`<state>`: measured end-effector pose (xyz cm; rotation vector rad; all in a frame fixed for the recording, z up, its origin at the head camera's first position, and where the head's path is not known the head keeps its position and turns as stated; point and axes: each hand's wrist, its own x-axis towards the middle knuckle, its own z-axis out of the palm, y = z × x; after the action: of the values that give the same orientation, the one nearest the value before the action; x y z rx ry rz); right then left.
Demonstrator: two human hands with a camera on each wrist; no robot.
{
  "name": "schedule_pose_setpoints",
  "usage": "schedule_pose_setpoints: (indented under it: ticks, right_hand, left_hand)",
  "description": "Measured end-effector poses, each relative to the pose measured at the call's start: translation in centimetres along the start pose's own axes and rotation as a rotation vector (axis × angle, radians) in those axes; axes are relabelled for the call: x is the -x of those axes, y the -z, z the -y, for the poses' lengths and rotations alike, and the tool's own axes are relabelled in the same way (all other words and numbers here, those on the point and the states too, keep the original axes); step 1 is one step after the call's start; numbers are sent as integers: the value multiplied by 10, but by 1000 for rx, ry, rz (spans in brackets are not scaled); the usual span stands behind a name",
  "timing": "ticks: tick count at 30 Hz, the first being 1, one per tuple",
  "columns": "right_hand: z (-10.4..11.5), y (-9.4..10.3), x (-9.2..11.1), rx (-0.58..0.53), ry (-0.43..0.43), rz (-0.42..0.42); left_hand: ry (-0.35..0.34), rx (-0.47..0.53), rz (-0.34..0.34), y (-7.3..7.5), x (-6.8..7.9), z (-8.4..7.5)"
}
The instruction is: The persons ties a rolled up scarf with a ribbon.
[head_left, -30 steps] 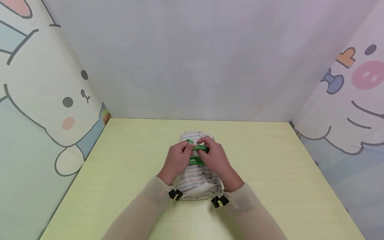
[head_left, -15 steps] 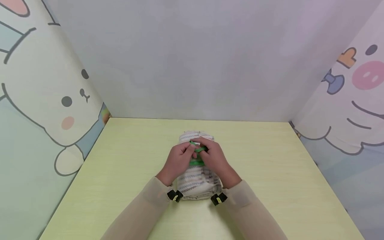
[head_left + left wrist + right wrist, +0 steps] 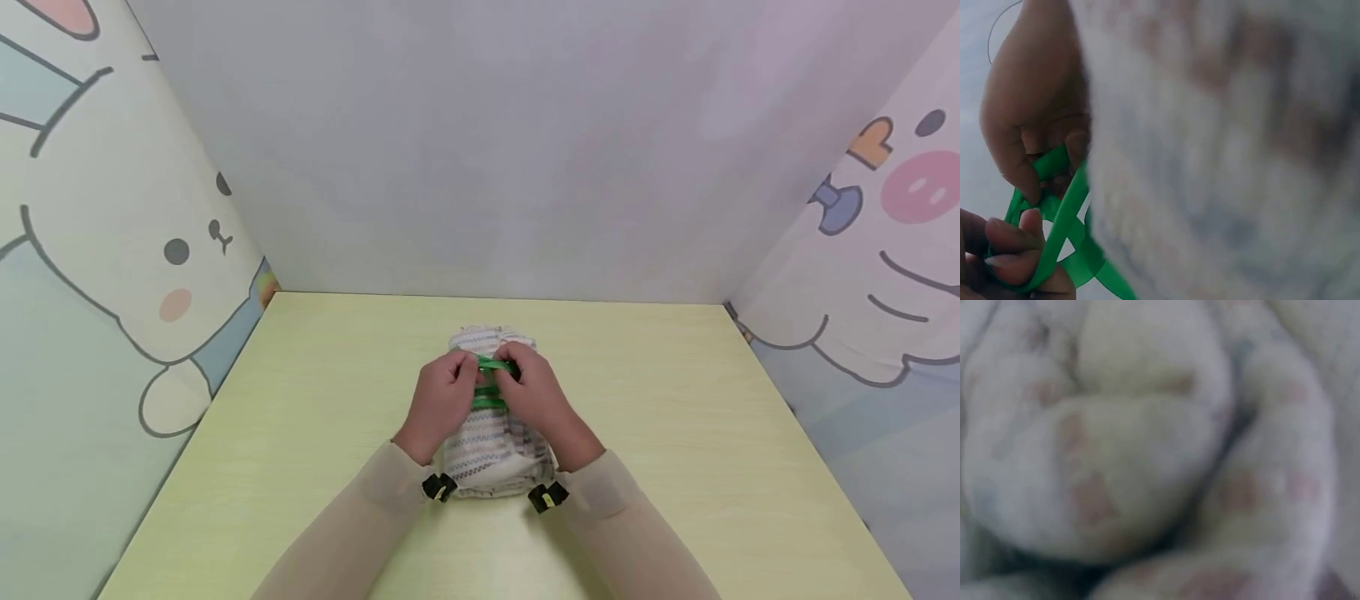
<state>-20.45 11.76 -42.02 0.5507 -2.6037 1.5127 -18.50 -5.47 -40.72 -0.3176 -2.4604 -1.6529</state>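
A rolled-up striped cloth lies lengthwise on the table in the head view, white with faint coloured rows. Around its middle runs a green ribbon. My left hand pinches one part of this ribbon over the bundle, thumb against curled fingers. Just to the right, my right hand grips another part of it, fingertips bent inward. Fingers of both hands and crossing green loops show in the left wrist view, beside the blurred cloth. Only the bundle's rolled end fills the right wrist view; the ribbon is hidden there.
The pale yellow table spreads out on both sides of the bundle. Behind it rises a plain grey wall. Cartoon-printed panels flank the table left and right. Black clips sit at both cuffs.
Both hands stay over the bundle and shift slightly. The ribbon stretch between the fingertips changes shape, from a loop leaning toward the right hand to a flatter strand across both. The cloth stays put.
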Motion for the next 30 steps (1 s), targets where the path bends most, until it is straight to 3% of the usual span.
schedule_pose_setpoints:
  ticks: [6,12,20,26,30]
  right_hand:
    - [0,3,1,-179,-18,46]
    - [0,7,0,-417,-48,159]
    - [-4,10,0,-647,-80,254]
    - [-10,7,0,-731,-42,281]
    - [-10,3,0,-740,-17,247]
  left_hand:
    - [-27,-36,-20,0,-1,-2]
    - [-28,-60,-26,2,-1,-3]
    - [-16,-45,-27,3,-5,-1]
    - [-9,-19,-6,1,-7,4]
    - [1,-9,21,-1,-8,6]
